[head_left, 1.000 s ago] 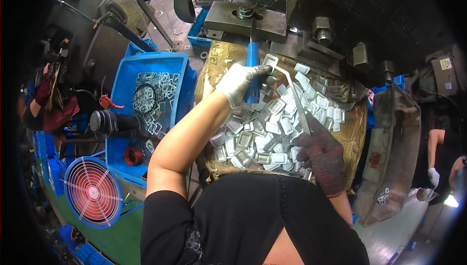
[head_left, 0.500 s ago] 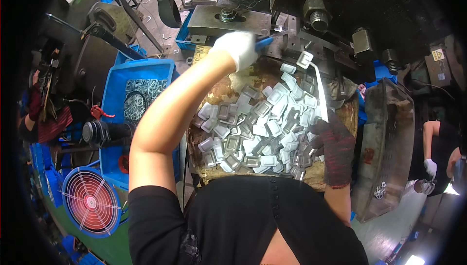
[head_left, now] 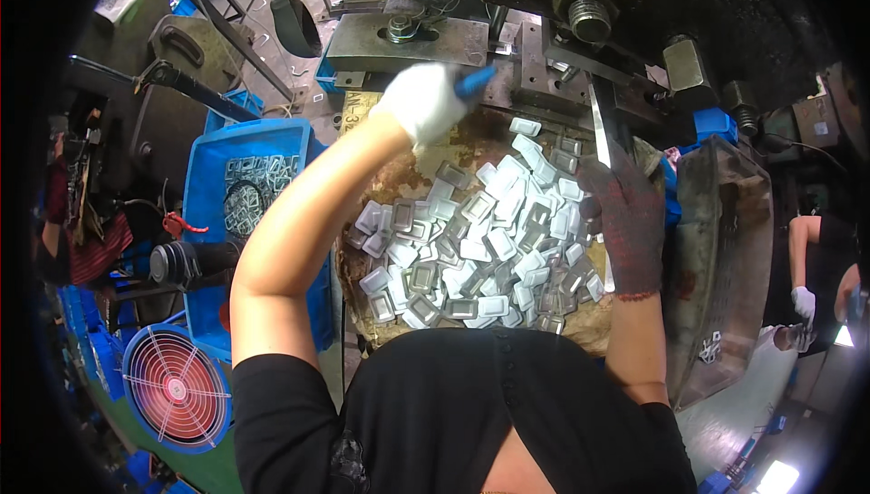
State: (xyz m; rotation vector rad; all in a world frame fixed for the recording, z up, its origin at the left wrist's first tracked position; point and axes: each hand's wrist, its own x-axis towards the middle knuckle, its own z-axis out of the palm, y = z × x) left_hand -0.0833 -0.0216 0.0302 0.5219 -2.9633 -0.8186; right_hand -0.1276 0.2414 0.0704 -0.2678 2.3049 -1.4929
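Observation:
My left hand (head_left: pixel 421 104), in a white glove, is closed round a blue-handled tool (head_left: pixel 474 83) in front of the machine's metal blocks; the tool's far end is blurred. My right hand (head_left: pixel 627 222), in a dark red-and-black glove, grips long flat metal tongs (head_left: pixel 599 122) whose far end points at the die blocks (head_left: pixel 550 86). Whether a piece is at their tip, I cannot tell. Between my arms lies a heap of small rectangular metal pieces (head_left: pixel 494 231), some bright, some dull, on a stained worktop (head_left: pixel 399 168).
Overhead at right juts a dark press body with large bolts (head_left: pixel 587 9). A blue bin (head_left: pixel 204 168) of small frame-shaped pieces stands at left, above a red-and-blue fan (head_left: pixel 177 390). A dirty metal trough (head_left: pixel 716 267) is at right. Co-workers (head_left: pixel 802 304) show at both sides.
The tongs, which had a metal piece at their tip, have moved forward to the die blocks with my right hand. My left hand with the blue-handled tool has shifted slightly left in view.

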